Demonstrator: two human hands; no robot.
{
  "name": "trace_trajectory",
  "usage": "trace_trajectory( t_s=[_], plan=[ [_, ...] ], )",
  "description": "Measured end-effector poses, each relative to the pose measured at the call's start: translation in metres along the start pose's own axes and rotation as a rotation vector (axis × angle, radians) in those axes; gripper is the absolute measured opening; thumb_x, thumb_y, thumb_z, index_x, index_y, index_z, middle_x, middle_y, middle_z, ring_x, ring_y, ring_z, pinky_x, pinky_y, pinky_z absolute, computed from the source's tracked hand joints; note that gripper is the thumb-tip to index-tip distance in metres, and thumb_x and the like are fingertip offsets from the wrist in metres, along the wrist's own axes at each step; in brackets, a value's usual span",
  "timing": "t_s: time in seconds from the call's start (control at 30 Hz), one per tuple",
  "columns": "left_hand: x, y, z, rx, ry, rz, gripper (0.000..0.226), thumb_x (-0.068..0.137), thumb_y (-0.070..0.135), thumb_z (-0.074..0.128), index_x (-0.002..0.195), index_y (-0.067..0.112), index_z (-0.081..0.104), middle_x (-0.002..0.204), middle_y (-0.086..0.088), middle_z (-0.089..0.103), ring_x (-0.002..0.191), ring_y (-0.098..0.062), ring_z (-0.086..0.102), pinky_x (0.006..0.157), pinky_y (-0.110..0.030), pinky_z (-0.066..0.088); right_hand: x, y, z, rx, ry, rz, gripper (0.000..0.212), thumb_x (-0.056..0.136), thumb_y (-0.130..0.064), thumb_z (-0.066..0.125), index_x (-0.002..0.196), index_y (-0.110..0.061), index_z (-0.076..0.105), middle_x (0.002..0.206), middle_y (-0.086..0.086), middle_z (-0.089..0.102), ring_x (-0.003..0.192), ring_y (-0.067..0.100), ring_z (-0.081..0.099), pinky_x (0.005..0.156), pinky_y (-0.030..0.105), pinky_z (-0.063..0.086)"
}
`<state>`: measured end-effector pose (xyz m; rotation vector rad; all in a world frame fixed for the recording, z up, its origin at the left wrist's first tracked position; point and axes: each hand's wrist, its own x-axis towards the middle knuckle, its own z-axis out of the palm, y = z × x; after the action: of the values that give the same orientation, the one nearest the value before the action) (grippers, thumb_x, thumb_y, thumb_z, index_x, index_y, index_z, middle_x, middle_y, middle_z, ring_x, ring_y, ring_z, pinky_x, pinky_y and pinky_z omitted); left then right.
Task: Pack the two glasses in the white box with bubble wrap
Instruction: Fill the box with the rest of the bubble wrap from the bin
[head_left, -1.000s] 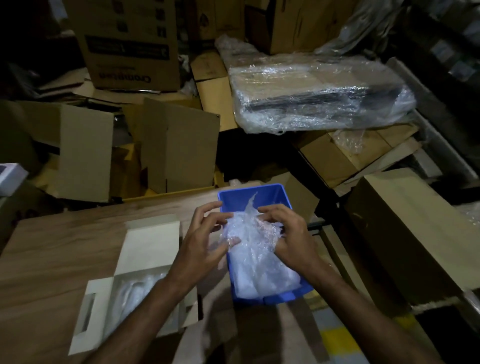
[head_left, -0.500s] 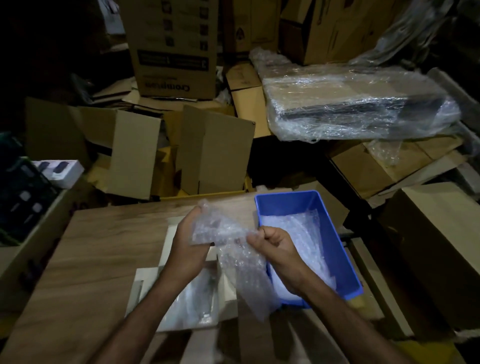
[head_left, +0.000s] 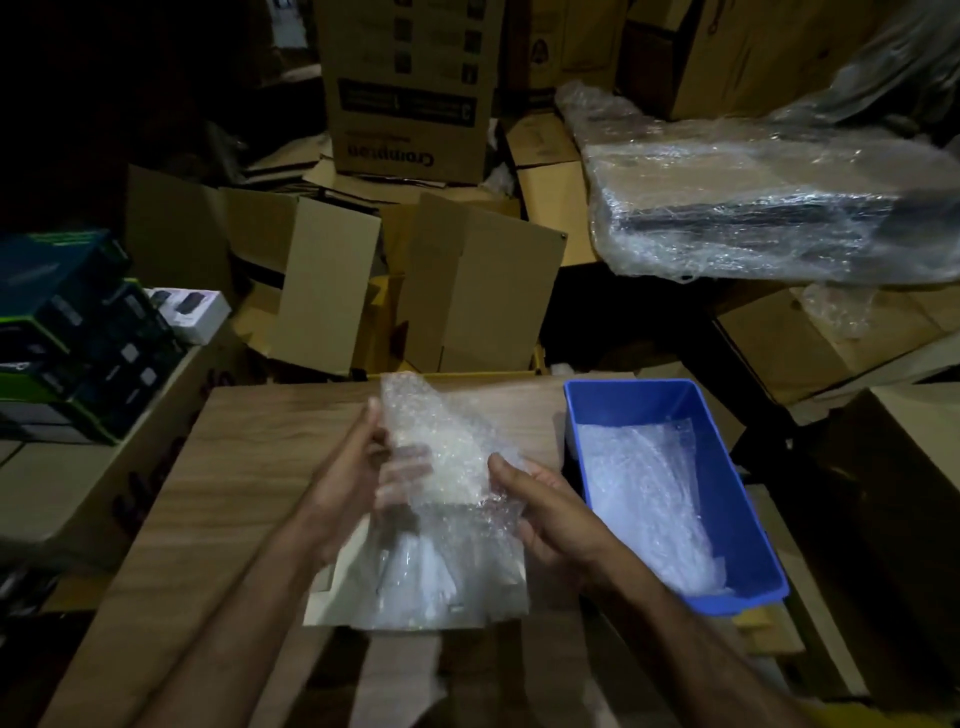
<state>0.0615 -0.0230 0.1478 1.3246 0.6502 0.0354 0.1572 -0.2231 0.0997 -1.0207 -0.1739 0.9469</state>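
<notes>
A sheet of bubble wrap is held up between both hands over the white box. My left hand grips its left edge, fingers showing through the plastic. My right hand pinches its lower right edge. The open white box lies on the wooden table below the sheet, with clear wrapped glasses dimly visible inside. A blue bin to the right holds more bubble wrap.
Open cardboard boxes stand behind the table. A plastic-wrapped flat package lies at the back right. Dark product boxes are stacked at the left. A large brown carton sits right of the bin.
The bubble wrap sheet has been lifted out of the blue bin and carried left, over the white box. Both hands moved left with it and spread it wider.
</notes>
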Motion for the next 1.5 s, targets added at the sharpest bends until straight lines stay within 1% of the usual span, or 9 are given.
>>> trace_trajectory(
  t_s=[0.17, 0.27, 0.37, 0.63, 0.83, 0.97, 1.07, 1.3, 1.5],
  plan=[
    [-0.015, -0.042, 0.009, -0.172, -0.073, -0.020, 0.072, 0.077, 0.039, 0.085, 0.137, 0.013, 0.053, 0.110, -0.014, 0.074, 0.101, -0.024, 0.073, 0.084, -0.036, 0.061, 0.014, 0.010, 0.001, 0.072, 0.147, 0.004, 0.062, 0.085, -0.046, 0.080, 0.127, -0.003, 0.066, 0.129, 0.022, 0.066, 0.126, 0.042, 0.059, 0.114, 0.061, 0.039],
    [-0.011, -0.039, 0.003, -0.042, 0.065, 0.111, 0.055, 0.084, 0.016, 0.075, 0.132, 0.022, 0.049, 0.112, -0.017, 0.074, 0.099, -0.024, 0.074, 0.085, -0.041, 0.062, 0.016, 0.013, -0.002, 0.264, 0.201, 0.023, 0.048, 0.091, -0.029, 0.076, 0.125, 0.001, 0.061, 0.128, 0.023, 0.065, 0.123, 0.039, 0.060, 0.114, 0.060, 0.039],
    [-0.010, -0.034, -0.010, 0.105, 0.115, 0.272, 0.058, 0.091, 0.010, 0.071, 0.135, 0.035, 0.043, 0.107, 0.005, 0.070, 0.102, -0.011, 0.071, 0.071, -0.020, 0.060, 0.013, 0.016, -0.004, 0.303, 0.295, -0.045, 0.034, 0.088, -0.007, 0.075, 0.115, -0.008, 0.055, 0.112, 0.018, 0.069, 0.104, 0.030, 0.066, 0.106, 0.050, 0.047],
    [-0.014, -0.038, -0.051, 0.371, -0.078, 0.219, 0.071, 0.066, 0.011, 0.092, 0.129, 0.031, 0.066, 0.134, 0.012, 0.064, 0.119, -0.003, 0.063, 0.095, -0.031, 0.058, -0.002, 0.017, -0.018, -0.538, 0.107, -0.127, 0.067, 0.074, 0.009, 0.083, 0.130, -0.025, 0.067, 0.125, -0.008, 0.064, 0.102, 0.004, 0.066, 0.091, 0.028, 0.057],
    [-0.007, -0.039, -0.059, 0.882, 0.022, 0.428, 0.017, 0.079, 0.039, 0.083, 0.078, 0.029, 0.069, 0.093, 0.010, 0.064, 0.087, -0.004, 0.061, 0.072, -0.030, 0.055, 0.007, 0.008, -0.010, -1.197, 0.146, -0.263, 0.014, 0.079, -0.024, 0.085, 0.079, -0.034, 0.075, 0.081, -0.011, 0.070, 0.077, 0.005, 0.065, 0.067, 0.021, 0.050],
    [-0.008, -0.044, -0.066, 0.578, -0.176, 0.316, 0.024, 0.091, 0.033, 0.068, 0.088, 0.011, 0.062, 0.094, 0.003, 0.068, 0.091, -0.007, 0.064, 0.075, -0.024, 0.052, 0.005, 0.003, -0.011, -0.974, 0.134, -0.175, 0.009, 0.087, -0.027, 0.080, 0.083, -0.025, 0.072, 0.107, -0.009, 0.063, 0.102, 0.003, 0.062, 0.084, 0.015, 0.046],
    [-0.011, -0.056, -0.066, 0.394, -0.195, 0.242, 0.027, 0.097, 0.020, 0.063, 0.104, -0.005, 0.056, 0.086, -0.019, 0.064, 0.076, -0.023, 0.062, 0.064, -0.031, 0.053, -0.001, 0.008, -0.002, -0.652, 0.079, -0.142, 0.015, 0.096, -0.015, 0.069, 0.093, -0.001, 0.064, 0.084, 0.000, 0.068, 0.080, 0.011, 0.067, 0.073, 0.023, 0.052],
    [-0.017, -0.075, -0.064, 0.107, -0.109, 0.009, 0.026, 0.099, 0.013, 0.061, 0.124, 0.013, 0.061, 0.097, -0.014, 0.072, 0.081, -0.019, 0.065, 0.065, -0.026, 0.057, 0.001, 0.036, 0.009, -0.383, 0.237, 0.020, 0.027, 0.091, -0.016, 0.075, 0.114, -0.007, 0.064, 0.109, 0.008, 0.074, 0.092, 0.024, 0.073, 0.077, 0.034, 0.062],
    [-0.022, -0.071, -0.091, 0.256, -0.403, -0.089, 0.056, 0.078, -0.006, 0.082, 0.127, 0.002, 0.056, 0.123, -0.018, 0.070, 0.111, -0.037, 0.066, 0.098, -0.050, 0.053, 0.003, 0.034, -0.001, -0.560, 0.179, 0.080, 0.068, 0.063, -0.003, 0.094, 0.123, -0.010, 0.062, 0.122, 0.014, 0.071, 0.110, 0.026, 0.070, 0.098, 0.045, 0.057]
  ],
)
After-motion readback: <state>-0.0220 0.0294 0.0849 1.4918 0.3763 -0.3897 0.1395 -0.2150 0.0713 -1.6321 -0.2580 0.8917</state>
